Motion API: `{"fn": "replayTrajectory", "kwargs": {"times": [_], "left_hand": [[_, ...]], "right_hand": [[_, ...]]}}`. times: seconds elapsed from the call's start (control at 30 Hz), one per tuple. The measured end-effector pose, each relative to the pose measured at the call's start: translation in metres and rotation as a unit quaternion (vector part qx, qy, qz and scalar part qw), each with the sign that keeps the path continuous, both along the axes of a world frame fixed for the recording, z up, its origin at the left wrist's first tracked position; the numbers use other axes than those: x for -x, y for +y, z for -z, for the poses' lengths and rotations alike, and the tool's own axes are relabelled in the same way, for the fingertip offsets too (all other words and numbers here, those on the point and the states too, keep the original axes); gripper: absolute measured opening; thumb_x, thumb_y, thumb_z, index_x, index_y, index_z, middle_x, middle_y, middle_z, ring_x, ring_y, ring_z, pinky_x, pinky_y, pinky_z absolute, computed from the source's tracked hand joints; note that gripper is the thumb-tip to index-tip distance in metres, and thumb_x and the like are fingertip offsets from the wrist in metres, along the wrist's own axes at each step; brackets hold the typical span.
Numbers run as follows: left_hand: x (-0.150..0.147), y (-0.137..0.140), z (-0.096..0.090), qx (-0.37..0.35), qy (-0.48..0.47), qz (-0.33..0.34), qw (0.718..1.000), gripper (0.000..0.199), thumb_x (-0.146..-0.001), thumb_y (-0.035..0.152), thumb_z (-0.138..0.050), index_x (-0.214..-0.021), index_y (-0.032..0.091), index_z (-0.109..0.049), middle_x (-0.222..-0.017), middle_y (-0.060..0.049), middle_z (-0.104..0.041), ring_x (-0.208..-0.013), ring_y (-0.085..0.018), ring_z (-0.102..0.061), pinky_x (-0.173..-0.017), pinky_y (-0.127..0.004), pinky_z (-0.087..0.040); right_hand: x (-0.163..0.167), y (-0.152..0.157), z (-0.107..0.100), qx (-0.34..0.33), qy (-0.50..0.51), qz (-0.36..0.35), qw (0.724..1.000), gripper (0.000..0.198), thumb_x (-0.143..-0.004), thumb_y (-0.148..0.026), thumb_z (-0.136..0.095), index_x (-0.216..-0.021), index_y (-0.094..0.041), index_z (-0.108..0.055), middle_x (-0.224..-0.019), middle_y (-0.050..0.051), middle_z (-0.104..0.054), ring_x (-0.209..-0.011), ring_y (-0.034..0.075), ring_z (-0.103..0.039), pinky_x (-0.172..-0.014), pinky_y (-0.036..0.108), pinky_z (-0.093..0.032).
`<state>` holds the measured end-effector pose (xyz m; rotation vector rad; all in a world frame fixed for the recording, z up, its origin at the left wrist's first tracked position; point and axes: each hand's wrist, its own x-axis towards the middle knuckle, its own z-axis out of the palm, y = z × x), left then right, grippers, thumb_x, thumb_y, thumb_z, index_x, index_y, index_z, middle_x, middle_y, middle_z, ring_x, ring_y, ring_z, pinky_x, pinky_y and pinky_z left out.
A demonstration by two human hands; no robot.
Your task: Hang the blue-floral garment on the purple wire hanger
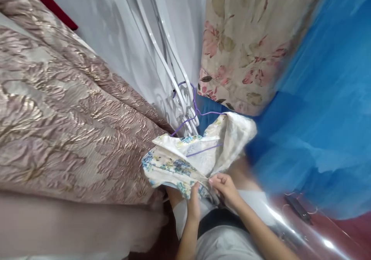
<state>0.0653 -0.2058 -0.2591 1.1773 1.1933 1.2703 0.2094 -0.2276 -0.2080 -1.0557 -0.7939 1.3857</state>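
A white garment with blue and yellow flowers (176, 167) hangs on a purple wire hanger (196, 109) in front of me. Its neckline is open toward me, and part of the hanger shows inside. My left hand (194, 202) is at the garment's lower edge, its thumb up against the cloth; the other fingers are hidden behind it. Closed in a pinch, my right hand (224, 186) holds the edge of the garment's opening just to the right of the left hand. Where the cloth bunches between both hands, details are blurred.
A pink and gold brocade dress (72, 128) fills the left side. White hangers (171, 55) run down the middle back. A beige floral dress (246, 51) and a blue dress (319, 128) hang at right. A black power strip (298, 208) lies on the red floor.
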Motion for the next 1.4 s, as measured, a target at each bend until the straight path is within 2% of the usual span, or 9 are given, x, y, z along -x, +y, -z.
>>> {"fn": "replayTrajectory", "kwargs": {"times": [0.1, 0.23, 0.4, 0.5, 0.6, 0.83, 1.0, 1.23, 1.4], "left_hand": [[-0.005, 0.016, -0.011, 0.005, -0.015, -0.156, 0.988, 0.037, -0.087, 0.035, -0.065, -0.122, 0.024, -0.063, -0.123, -0.01, -0.068, -0.123, -0.032, -0.06, -0.11, -0.049, -0.047], [-0.01, 0.023, -0.018, -0.095, -0.034, -0.232, 0.967, 0.055, -0.084, 0.032, -0.068, -0.136, 0.026, -0.051, -0.138, -0.011, -0.058, -0.128, -0.028, -0.056, -0.11, -0.043, -0.045], [-0.021, -0.012, -0.01, -0.266, 0.092, -0.414, 0.865, 0.05, -0.08, 0.026, -0.075, -0.126, 0.023, -0.053, -0.12, -0.008, -0.055, -0.11, -0.022, -0.056, -0.095, -0.034, -0.048], [-0.042, -0.04, -0.009, -0.302, 0.176, -0.302, 0.887, 0.025, -0.087, 0.019, -0.063, -0.111, 0.021, -0.058, -0.106, -0.008, -0.057, -0.1, -0.021, -0.059, -0.084, -0.032, -0.05], [-0.064, -0.054, -0.013, -0.283, 0.197, -0.182, 0.921, 0.026, -0.089, 0.017, -0.057, -0.115, 0.021, -0.056, -0.107, -0.01, -0.061, -0.101, -0.022, -0.062, -0.087, -0.034, -0.052], [-0.062, -0.038, -0.03, -0.285, 0.213, -0.143, 0.923, 0.005, -0.089, 0.018, -0.057, -0.09, 0.022, -0.06, -0.085, -0.004, -0.066, -0.082, -0.019, -0.064, -0.077, -0.029, -0.051], [-0.053, -0.038, -0.035, -0.297, 0.206, -0.112, 0.926, 0.019, -0.092, 0.02, -0.057, -0.073, 0.021, -0.052, -0.072, -0.001, -0.056, -0.069, -0.015, -0.057, -0.069, -0.027, -0.047], [-0.051, -0.054, -0.019, -0.246, 0.23, -0.003, 0.942, 0.014, -0.088, 0.015, -0.058, -0.075, 0.021, -0.055, -0.07, -0.001, -0.06, -0.066, -0.016, -0.058, -0.065, -0.027, -0.046], [-0.048, -0.052, -0.025, -0.218, 0.233, 0.036, 0.947, 0.017, -0.089, 0.019, -0.06, -0.073, 0.02, -0.054, -0.073, -0.001, -0.061, -0.069, -0.015, -0.059, -0.067, -0.025, -0.045]], "right_hand": [[-0.006, 0.003, -0.003, 0.009, 0.017, -0.005, 1.0, 0.05, -0.07, -0.063, -0.081, -0.068, -0.017, -0.061, -0.044, -0.005, -0.047, -0.038, 0.006, -0.029, -0.04, 0.021, -0.018], [-0.014, 0.009, -0.006, 0.016, -0.002, -0.05, 0.999, 0.052, -0.068, -0.066, -0.081, -0.069, -0.018, -0.061, -0.045, -0.005, -0.049, -0.037, 0.007, -0.032, -0.039, 0.021, -0.02], [-0.018, -0.001, 0.002, 0.026, 0.003, -0.104, 0.994, 0.052, -0.072, -0.065, -0.078, -0.064, -0.021, -0.052, -0.044, -0.006, -0.046, -0.036, 0.008, -0.034, -0.039, 0.022, -0.023], [-0.023, -0.015, -0.002, 0.009, 0.001, -0.111, 0.994, 0.05, -0.075, -0.062, -0.076, -0.063, -0.02, -0.053, -0.044, -0.006, -0.044, -0.039, 0.008, -0.032, -0.042, 0.023, -0.026], [-0.029, -0.025, -0.012, -0.023, -0.012, -0.106, 0.994, 0.046, -0.074, -0.06, -0.076, -0.066, -0.019, -0.057, -0.046, -0.005, -0.047, -0.044, 0.008, -0.036, -0.047, 0.022, -0.029], [-0.027, -0.027, -0.024, -0.048, -0.032, -0.095, 0.994, 0.038, -0.072, -0.053, -0.075, -0.068, -0.018, -0.061, -0.046, -0.004, -0.049, -0.043, 0.009, -0.039, -0.046, 0.022, -0.031], [-0.023, -0.023, -0.038, -0.052, -0.036, -0.048, 0.997, 0.03, -0.071, -0.044, -0.074, -0.064, -0.018, -0.062, -0.042, -0.004, -0.048, -0.039, 0.008, -0.037, -0.043, 0.022, -0.029], [-0.032, 0.008, -0.102, -0.114, -0.06, 0.015, 0.992, 0.023, -0.07, -0.037, -0.074, -0.065, -0.016, -0.067, -0.042, -0.004, -0.05, -0.039, 0.008, -0.034, -0.041, 0.023, -0.024], [-0.034, 0.05, -0.151, -0.181, -0.045, -0.004, 0.983, 0.026, -0.067, -0.039, -0.075, -0.06, -0.017, -0.064, -0.042, -0.004, -0.047, -0.039, 0.007, -0.031, -0.041, 0.023, -0.021]]}}
